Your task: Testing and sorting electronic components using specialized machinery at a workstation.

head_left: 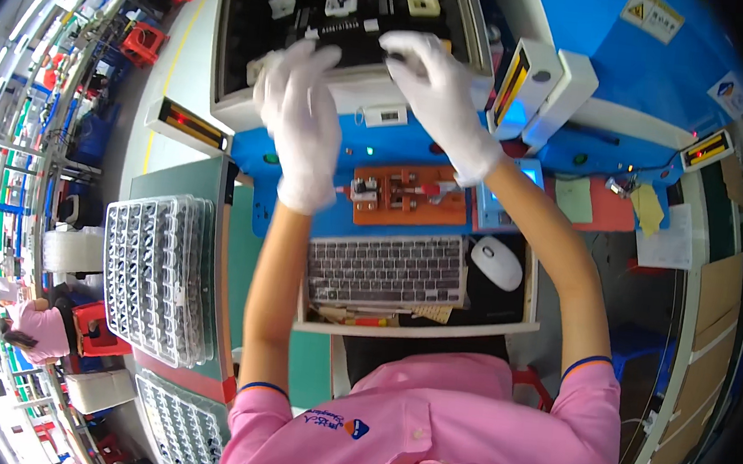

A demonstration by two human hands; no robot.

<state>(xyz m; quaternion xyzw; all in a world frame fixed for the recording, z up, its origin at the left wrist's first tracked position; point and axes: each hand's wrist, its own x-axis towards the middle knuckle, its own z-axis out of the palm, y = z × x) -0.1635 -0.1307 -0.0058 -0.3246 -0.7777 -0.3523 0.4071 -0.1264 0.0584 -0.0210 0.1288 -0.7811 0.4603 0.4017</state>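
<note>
Your left hand [299, 122], in a white glove, is over the near edge of the pale frame [238, 112] around a dark bed [249, 37]; its fingers are bent and blurred, so you cannot tell whether they grip anything. Your right hand [439, 91], gloved the same way, reaches in from the other side with thumb and forefinger curled near each other; a small dark patch shows there, but you cannot tell whether it is a held part or the bed behind. The pieces nearest your hands lie on that bed, beyond your fingertips: a white block with a dark centre [341, 4], a plain white block [281, 5] to its left and a cream block [424, 4] to its right. Nearer you, on the blue surface [287, 224], sits an orange fixture [445, 214] with metal clamps. Nearer still, a keyboard [386, 269] and, just to its right, a white mouse [496, 262] rest in a pull-out drawer [434, 328]. On your left, a stack of clear trays [153, 274] stands on the dark green counter [171, 179], with another clear tray [181, 428] closer to you. Well off to the left, a co-worker in pink [41, 333] is beside a red stool [102, 336].
</note>
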